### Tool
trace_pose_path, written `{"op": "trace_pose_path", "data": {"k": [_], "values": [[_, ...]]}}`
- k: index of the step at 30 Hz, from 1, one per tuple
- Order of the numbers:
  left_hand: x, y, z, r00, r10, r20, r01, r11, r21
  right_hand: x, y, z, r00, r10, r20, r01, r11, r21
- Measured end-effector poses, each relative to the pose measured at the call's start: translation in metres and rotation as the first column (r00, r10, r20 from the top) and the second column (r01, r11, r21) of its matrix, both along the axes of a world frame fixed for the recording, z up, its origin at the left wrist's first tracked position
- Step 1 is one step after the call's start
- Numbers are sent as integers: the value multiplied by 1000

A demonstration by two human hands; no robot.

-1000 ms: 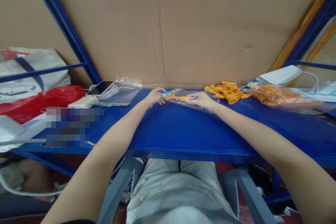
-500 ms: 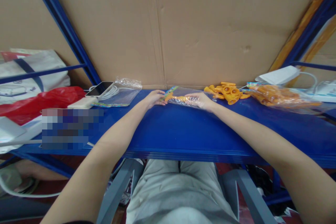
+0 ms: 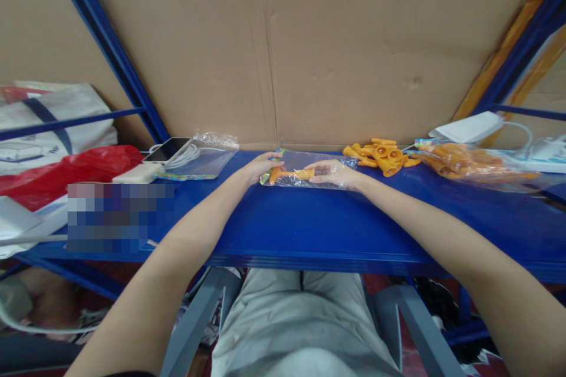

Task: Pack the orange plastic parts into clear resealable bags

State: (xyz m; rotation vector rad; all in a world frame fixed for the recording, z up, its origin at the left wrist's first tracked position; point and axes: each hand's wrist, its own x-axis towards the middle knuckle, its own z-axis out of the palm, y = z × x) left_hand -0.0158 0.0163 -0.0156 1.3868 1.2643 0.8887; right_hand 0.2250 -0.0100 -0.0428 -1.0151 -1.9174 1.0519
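A clear plastic bag [image 3: 294,159] with a colourful printed end lies between my hands on the blue table. Inside it are orange plastic horn-shaped pieces [image 3: 292,175]; overlap hides how many. My left hand [image 3: 262,167] pinches the bag's printed left end. From the right, my right hand [image 3: 336,174] reaches to the bag's other end, its fingertips closed at the right end of an orange piece; film partly covers the fingers. Just behind and right of this hand sits a loose pile of orange horn-shaped pieces [image 3: 389,159].
A filled bag of orange pieces [image 3: 473,165] lies at the right near a white device [image 3: 469,128]. To the left are a flat clear bag [image 3: 212,166], a phone [image 3: 169,150], a coiled white cable [image 3: 186,156] and red plastic [image 3: 97,168]. Cardboard [image 3: 274,53] stands behind the blue table [image 3: 283,224].
The bag and the orange pieces in it have shifted towards me and slightly left. My left hand has moved slightly left; my right hand stays near the bag's right end.
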Motion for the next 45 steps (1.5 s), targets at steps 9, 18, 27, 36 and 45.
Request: {"op": "trace_pose_path", "data": {"k": [9,18,27,36,45], "values": [[-8,6,3,991,135,-11,-134,989,67,16,9,12,973,-226,55,221,972,83],[-33,16,5,959,265,-104,-255,962,97,82,9,44,283,-847,450,486,531,694],[-37,19,2,954,260,-148,-248,964,97,106,7,45,-68,-747,661,547,526,651],[-36,20,0,956,261,-136,-245,961,124,106,10,37,-62,-763,643,513,528,677],[-38,24,-3,956,268,-117,-249,957,150,112,10,42,92,-896,434,574,404,712]]}}
